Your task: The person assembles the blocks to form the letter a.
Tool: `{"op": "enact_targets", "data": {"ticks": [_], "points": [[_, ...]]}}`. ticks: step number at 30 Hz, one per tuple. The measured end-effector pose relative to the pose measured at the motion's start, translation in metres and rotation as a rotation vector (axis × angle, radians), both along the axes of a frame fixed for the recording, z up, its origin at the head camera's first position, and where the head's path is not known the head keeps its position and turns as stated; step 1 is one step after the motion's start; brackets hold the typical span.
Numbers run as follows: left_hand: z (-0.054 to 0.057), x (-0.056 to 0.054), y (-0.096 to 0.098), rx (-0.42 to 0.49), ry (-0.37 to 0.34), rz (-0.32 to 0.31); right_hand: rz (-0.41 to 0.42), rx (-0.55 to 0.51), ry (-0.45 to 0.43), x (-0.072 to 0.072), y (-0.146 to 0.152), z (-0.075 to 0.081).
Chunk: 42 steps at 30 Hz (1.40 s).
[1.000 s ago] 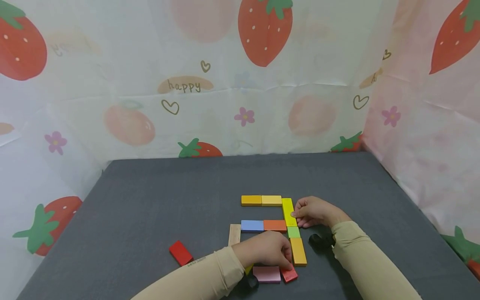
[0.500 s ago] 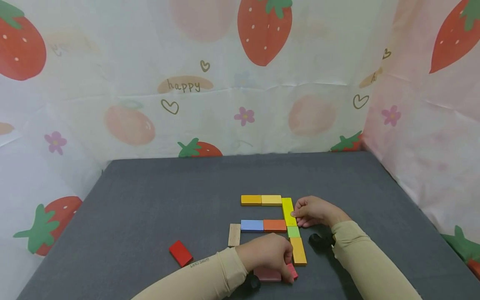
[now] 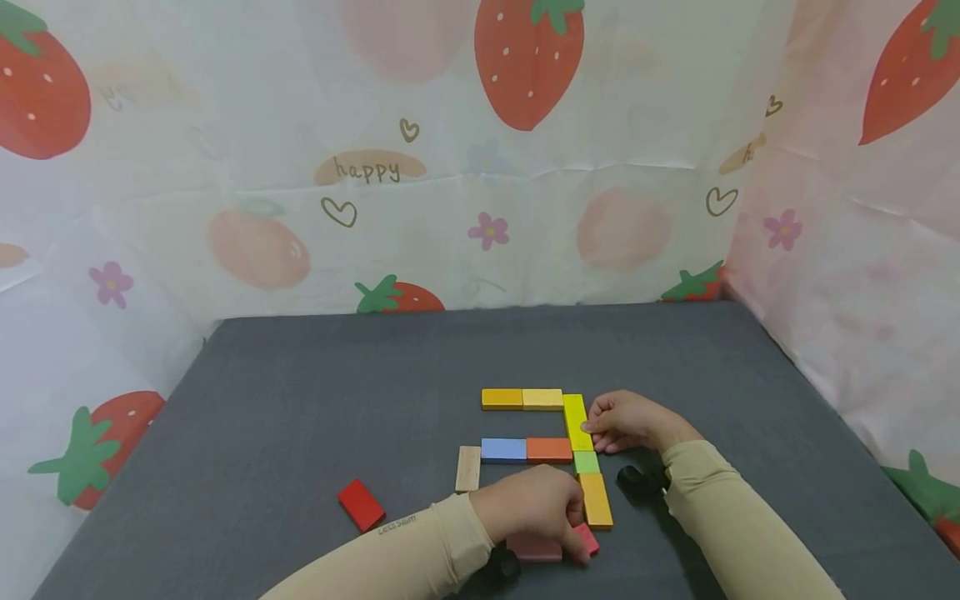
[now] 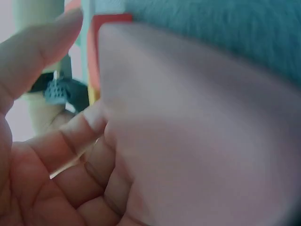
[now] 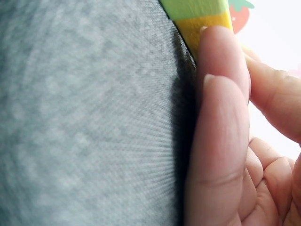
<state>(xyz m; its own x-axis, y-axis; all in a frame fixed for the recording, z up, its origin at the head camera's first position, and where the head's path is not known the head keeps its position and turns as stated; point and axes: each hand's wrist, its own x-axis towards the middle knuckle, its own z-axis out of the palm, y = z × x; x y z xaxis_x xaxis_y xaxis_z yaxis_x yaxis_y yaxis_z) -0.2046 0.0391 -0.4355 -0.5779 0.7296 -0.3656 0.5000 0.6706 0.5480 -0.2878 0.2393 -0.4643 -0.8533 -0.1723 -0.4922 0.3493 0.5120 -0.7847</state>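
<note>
My left hand (image 3: 532, 504) reaches over the near end of the layout of blocks and pinches a small red block (image 3: 588, 538). A pink block (image 3: 534, 547) lies beside it, partly under that hand; the pink surface (image 4: 178, 117) fills much of the left wrist view, where a red block (image 4: 110, 19) shows past its end. My right hand (image 3: 633, 422) touches the right edge of a long yellow block (image 3: 575, 421). In the right wrist view its fingers (image 5: 223, 127) lie fairly straight against that yellow block's side.
A green block (image 3: 586, 462) and an amber block (image 3: 596, 500) continue the right column. Blue (image 3: 504, 451) and orange (image 3: 549, 451) blocks form the middle row. Two yellow-toned blocks (image 3: 521, 399) lie farther back. A wooden block (image 3: 468, 468) and a loose red block (image 3: 362, 504) lie left.
My left thumb has come down to the near side of the small red block, which has shifted slightly to the right. My right hand has stayed in place at the long yellow block.
</note>
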Motion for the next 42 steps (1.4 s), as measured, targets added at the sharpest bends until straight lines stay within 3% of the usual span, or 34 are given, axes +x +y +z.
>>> {"op": "enact_targets", "data": {"ticks": [6, 12, 18, 26, 34, 42], "points": [[0.006, -0.003, -0.009, -0.092, 0.028, -0.057, -0.008, -0.011, -0.010, 0.000, 0.000, -0.001], [0.007, -0.001, -0.012, -0.165, 0.046, -0.053, -0.012, 0.000, -0.013, 0.000, -0.001, 0.000], [0.008, 0.000, -0.010, -0.162, 0.028, -0.041, -0.010, -0.008, -0.023, 0.000, 0.000, 0.000], [0.012, -0.002, -0.018, -0.123, 0.036, -0.071, -0.011, -0.015, -0.028, 0.000, 0.000, 0.001], [0.019, -0.007, -0.048, -0.233, 0.144, -0.077, -0.014, -0.004, -0.036, 0.000, -0.002, 0.002], [0.018, -0.002, -0.063, -0.288, 0.234, -0.080, -0.006, -0.009, -0.031, 0.000, 0.000, 0.002]]}}
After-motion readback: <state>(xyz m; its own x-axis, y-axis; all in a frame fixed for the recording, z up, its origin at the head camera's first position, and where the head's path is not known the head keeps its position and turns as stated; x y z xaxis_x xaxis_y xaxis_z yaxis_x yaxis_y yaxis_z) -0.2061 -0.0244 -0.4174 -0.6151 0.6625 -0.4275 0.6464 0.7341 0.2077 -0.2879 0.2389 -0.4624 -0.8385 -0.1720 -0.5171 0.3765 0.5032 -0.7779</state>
